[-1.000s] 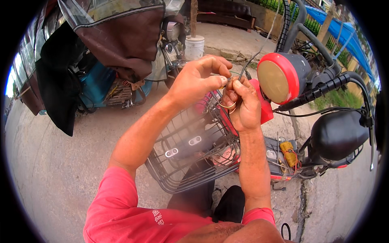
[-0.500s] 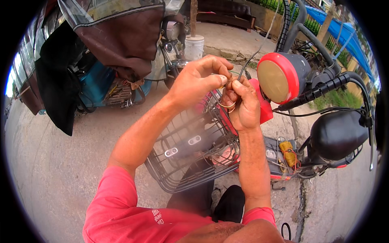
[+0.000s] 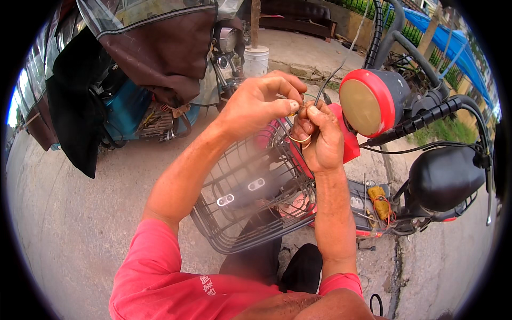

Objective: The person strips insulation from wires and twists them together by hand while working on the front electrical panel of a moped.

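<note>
My left hand point(image 3: 262, 103) pinches at a thin wire end between thumb and forefinger, right beside my right hand point(image 3: 323, 136). A dark cable point(image 3: 340, 66) comes down from above into the closed fingers of my right hand. Below those fingers hangs a small yellowish wire loop point(image 3: 300, 141). The fingertips hide the spot where wire and cable come together. Both hands are raised above a black wire basket point(image 3: 248, 237), next to the round red-rimmed headlight point(image 3: 367, 103) of a red scooter.
Black handlebar tubing and cables point(image 3: 421, 124) lie to the right, near a black seat point(image 3: 447, 177). On the scooter's footboard sits a yellow multimeter-like device point(image 3: 379, 202) with thin leads. A covered tricycle point(image 3: 154, 50) stands at the far left, near a white bucket point(image 3: 256, 61).
Both hands keep nearly the same place and grip. My left hand's wrist and fingers shift very slightly, and the yellowish wire loop looks a little narrower.
</note>
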A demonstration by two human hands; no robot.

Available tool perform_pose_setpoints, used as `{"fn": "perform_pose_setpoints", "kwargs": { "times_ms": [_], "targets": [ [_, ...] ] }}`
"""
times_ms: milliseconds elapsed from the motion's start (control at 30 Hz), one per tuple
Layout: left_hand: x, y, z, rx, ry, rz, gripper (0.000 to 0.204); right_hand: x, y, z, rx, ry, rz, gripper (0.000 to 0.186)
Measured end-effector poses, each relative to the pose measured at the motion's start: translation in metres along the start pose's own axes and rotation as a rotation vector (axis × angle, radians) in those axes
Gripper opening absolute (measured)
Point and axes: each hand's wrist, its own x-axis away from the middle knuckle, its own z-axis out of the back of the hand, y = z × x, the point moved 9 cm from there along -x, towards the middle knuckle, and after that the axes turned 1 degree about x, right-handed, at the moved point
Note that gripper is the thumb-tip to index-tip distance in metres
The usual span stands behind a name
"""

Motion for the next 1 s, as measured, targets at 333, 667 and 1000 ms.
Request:
{"fn": "perform_pose_setpoints", "kwargs": {
  "times_ms": [333,667,1000],
  "targets": [
    [0.001,0.003,-0.008,-0.017,-0.012,-0.034,0.016,0.000,0.000,0.000,-0.003,-0.030,0.009,0.013],
    [0.001,-0.004,-0.011,0.064,0.017,-0.022,0.022,0.000,-0.003,0.002,-0.009,-0.050,0.016,0.009],
    [0.001,-0.008,-0.005,0.102,0.097,-0.043,0.021,0.000,-0.001,0.001,-0.021,-0.064,0.010,0.013]
  ]
}}
